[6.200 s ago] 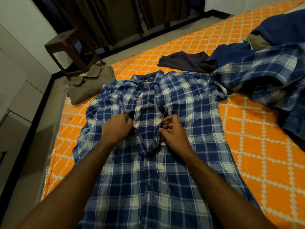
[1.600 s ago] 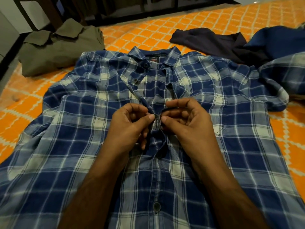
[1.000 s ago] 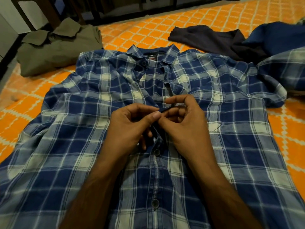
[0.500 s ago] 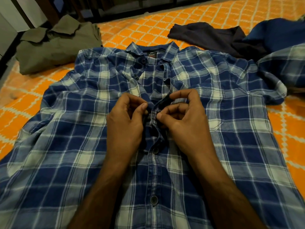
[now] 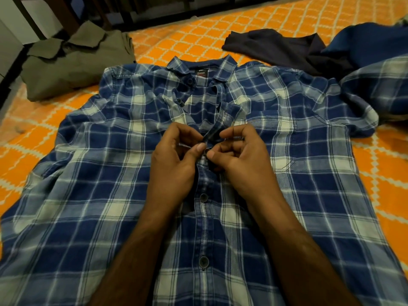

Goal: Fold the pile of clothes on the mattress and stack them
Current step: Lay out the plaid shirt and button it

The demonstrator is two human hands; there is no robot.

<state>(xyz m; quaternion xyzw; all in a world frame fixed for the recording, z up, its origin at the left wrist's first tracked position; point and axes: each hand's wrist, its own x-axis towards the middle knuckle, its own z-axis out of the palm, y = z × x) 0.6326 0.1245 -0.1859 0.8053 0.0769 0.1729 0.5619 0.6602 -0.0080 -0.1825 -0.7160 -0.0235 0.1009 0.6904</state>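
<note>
A: Where is the checked shirt lying?

B: It is lying flat, front side up, on the orange mattress, with the collar pointing away from the person. It is filling most of the view.

A: What is the left hand doing?

B: Its fingers are curling in, and the thumb and forefinger are pinching the left edge of the shirt's front strip at chest height.

A: And the right hand?

B: It is pinching the opposite edge of the same strip. The two thumbs are almost touching, with a small button showing between them. Whether that button is passing through its hole cannot be told.

A: How are the other buttons sitting?

B: Two lower buttons are sitting closed below the hands. Above the hands, the front is lying open up to the collar.

A: What else is lying on the mattress?

B: A folded olive shirt is resting at the far left corner, well apart from the checked shirt. A dark garment is lying at the far right. Just beside it, a blue garment and another checked garment are lying unfolded, the latter touching the checked shirt's right sleeve.

A: Is anything standing beyond the mattress?

B: Wooden stool legs are showing at the upper left.
</note>
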